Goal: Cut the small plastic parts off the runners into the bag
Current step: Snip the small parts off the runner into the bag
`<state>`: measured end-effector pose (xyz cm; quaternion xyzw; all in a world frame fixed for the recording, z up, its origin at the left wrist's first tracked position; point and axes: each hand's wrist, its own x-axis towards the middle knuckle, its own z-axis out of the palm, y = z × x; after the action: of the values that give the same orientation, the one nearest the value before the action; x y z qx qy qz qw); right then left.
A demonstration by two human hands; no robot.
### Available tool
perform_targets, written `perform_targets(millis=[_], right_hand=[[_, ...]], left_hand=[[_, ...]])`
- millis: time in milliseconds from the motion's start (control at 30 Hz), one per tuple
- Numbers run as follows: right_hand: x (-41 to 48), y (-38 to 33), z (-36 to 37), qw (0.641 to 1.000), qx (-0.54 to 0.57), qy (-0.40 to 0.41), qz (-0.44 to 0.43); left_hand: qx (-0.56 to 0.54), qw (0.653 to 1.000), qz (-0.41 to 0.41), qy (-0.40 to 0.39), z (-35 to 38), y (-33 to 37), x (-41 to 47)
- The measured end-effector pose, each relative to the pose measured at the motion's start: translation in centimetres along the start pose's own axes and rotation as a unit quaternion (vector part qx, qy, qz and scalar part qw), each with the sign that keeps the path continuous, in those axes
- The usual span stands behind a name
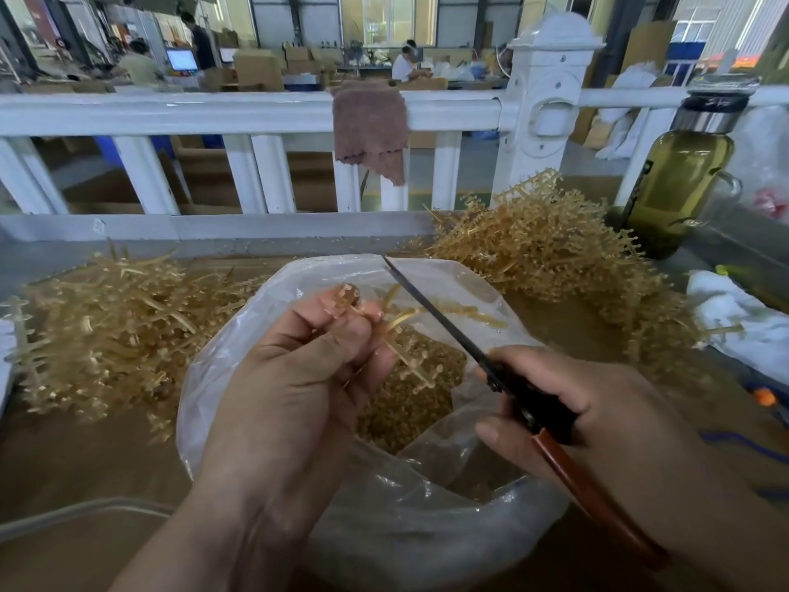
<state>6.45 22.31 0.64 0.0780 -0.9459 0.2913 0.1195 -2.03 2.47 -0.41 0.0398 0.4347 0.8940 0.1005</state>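
Left hand (294, 378) pinches a runner (410, 364), likely light and springy, by its stem over the bag (427, 531); right hand (606, 403) grips the cutter (431, 310)

The bag (405, 527) at six o'clock was thin clear plastic, glossy and wrinkled. The runners (106, 326) heaped at nine and two o'clock were translucent amber plastic, faintly shiny. The cutting tool (529, 403) had a dark, matt metal blade and a smooth, glossy reddish-brown handle. At twelve o'clock a rough terry cloth (369, 130) hung over the glossy white railing (170, 113). The bottle (679, 181) at two o'clock was olive-tinted glass with a brushed metal collar.
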Motion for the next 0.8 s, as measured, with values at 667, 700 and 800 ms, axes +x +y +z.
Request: perform_targets(millis=[667,700,800], right_hand=[[-0.4,-0.8,-0.7,0.999,-0.033,0.024,-0.020],[-0.4,-0.7,-0.8,0.999,-0.040,0.019,-0.018],[-0.2,-0.7,-1.0,0.999,-0.053,-0.009,-0.003]], left_hand=[[0.008,0.996,0.080,-0.026,-0.4,1.1,0.9],[0.010,0.995,0.092,-0.026,-0.5,1.2,0.9],[0.014,0.992,0.124,-0.013,-0.9,1.2,0.8]])
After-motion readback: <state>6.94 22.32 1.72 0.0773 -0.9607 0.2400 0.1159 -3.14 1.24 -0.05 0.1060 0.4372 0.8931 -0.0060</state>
